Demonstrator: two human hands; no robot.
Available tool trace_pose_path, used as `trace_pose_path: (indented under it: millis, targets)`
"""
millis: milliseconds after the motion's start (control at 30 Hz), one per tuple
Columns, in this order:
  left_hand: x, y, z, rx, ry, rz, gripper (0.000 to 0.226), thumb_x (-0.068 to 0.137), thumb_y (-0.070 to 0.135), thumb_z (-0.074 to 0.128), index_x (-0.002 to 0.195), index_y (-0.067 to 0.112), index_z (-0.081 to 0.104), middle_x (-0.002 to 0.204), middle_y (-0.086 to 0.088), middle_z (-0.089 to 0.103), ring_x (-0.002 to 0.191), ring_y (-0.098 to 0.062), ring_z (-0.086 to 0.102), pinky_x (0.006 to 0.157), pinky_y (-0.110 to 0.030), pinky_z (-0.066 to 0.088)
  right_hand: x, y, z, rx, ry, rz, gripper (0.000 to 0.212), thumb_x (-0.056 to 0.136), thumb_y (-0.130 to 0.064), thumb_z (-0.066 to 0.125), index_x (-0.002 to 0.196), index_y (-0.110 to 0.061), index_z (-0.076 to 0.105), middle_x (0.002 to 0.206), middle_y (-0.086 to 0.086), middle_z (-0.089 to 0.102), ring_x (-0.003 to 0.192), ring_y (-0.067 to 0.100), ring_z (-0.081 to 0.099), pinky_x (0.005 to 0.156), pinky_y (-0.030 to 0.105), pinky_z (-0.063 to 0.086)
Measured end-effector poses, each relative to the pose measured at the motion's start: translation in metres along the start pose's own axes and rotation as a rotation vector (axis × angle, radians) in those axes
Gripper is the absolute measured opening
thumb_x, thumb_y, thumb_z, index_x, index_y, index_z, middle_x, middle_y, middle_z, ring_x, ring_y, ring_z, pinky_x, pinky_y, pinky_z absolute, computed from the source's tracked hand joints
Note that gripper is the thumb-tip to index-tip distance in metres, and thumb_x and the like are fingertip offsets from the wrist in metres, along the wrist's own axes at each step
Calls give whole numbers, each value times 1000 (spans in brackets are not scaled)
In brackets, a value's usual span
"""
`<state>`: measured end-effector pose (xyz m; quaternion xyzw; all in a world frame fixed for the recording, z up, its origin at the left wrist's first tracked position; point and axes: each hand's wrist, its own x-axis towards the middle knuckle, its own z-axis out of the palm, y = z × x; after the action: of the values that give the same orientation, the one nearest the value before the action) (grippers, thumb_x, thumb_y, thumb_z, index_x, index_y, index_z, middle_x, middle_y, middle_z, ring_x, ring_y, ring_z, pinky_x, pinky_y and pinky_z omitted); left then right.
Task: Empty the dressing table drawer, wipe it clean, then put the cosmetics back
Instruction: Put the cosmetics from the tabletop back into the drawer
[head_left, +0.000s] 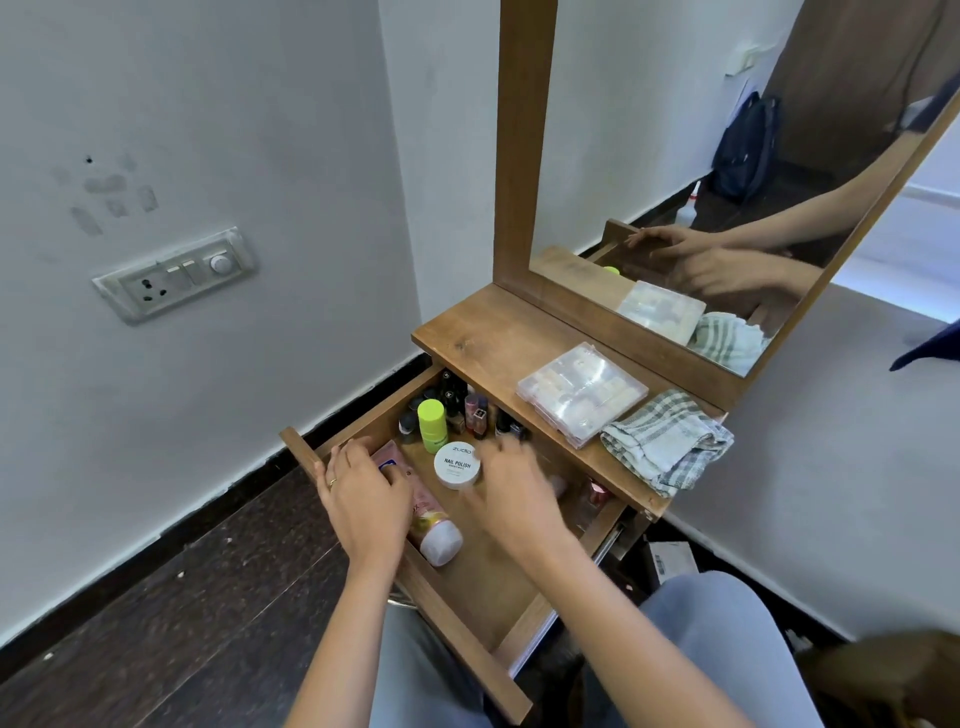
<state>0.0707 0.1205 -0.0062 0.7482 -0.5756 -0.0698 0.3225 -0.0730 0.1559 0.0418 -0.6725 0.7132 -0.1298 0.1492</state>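
Observation:
The wooden drawer of the dressing table stands pulled out. Inside lie a pink tube with a white cap, a white round jar labelled nail polish, a bottle with a neon green cap and several small dark bottles at the back. My left hand lies on the tube's flat end, fingers curled down over it. My right hand hovers blurred just right of the jar, fingers loosely spread, holding nothing.
On the table top sit a clear plastic case and a folded checked cloth. A mirror in a wooden frame rises behind. A wall with a switch plate stands to the left. My knees are under the drawer.

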Motion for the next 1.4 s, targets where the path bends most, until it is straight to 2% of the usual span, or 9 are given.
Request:
trace_pose_path:
  millis: [67,133,267,333,433,633,900,1067,1400]
  targets:
    - [-1,0,-1,3,-5,-6,37,76,5,59,113,2,59,114,-15,64,122,-31,51,117,-43,17,12,-1,-36,81,181,-47,52,90,-32,61,134,-11,43,133,8,45,123,22,43,102,34,42]
    - [0,1,-1,4,-7,-7,37,76,5,59,113,2,59,114,-15,64,122,-31,50,117,-43,17,35,10,-69,24,211,47,71,83,-40,68,138,-7,36,137,14,40,127,27,37,106,37,37]
    - [0,1,-1,8,-10,-6,36,77,6,60,113,2,59,116,-15,63,124,-30,49,117,-43,17,75,40,-101,-236,-63,321,122,64,-52,81,149,-5,7,147,33,16,137,45,18,114,49,20]
    - [0,0,0,16,-11,-5,36,78,7,59,113,2,58,116,-15,63,124,-30,49,117,-43,17,84,50,-107,-273,-190,380,131,61,-54,82,150,-8,-2,149,36,9,138,50,12,115,54,14]
    - [1,0,0,28,-11,-10,36,79,8,59,114,3,58,115,-15,64,123,-29,50,117,-43,17,88,54,-105,-267,-318,392,131,61,-56,81,151,-10,-2,151,32,12,139,49,16,113,56,20]
    - [0,0,-2,24,-13,-6,36,78,9,59,114,4,58,115,-14,64,122,-29,50,117,-43,18,86,58,-94,-288,-366,401,135,62,-56,81,150,-15,-13,152,33,-1,139,52,5,115,59,10]
    - [1,-1,1,33,-9,10,36,78,9,58,114,4,58,117,-13,63,123,-28,50,117,-42,17,85,59,-93,-264,-319,375,127,58,-57,82,148,-15,3,145,29,15,135,48,18,111,54,23]
    - [2,-1,1,35,-18,1,35,80,12,58,115,4,58,118,-12,62,124,-28,49,118,-41,15,77,53,-90,-217,-248,323,119,57,-58,82,144,-15,13,137,25,26,125,40,30,98,44,33]
    - [1,0,1,10,-6,9,34,79,11,60,113,3,59,118,-11,63,123,-28,50,118,-41,15,47,22,-87,-153,-127,143,128,52,-65,78,149,-19,7,136,24,31,123,39,31,101,48,29]
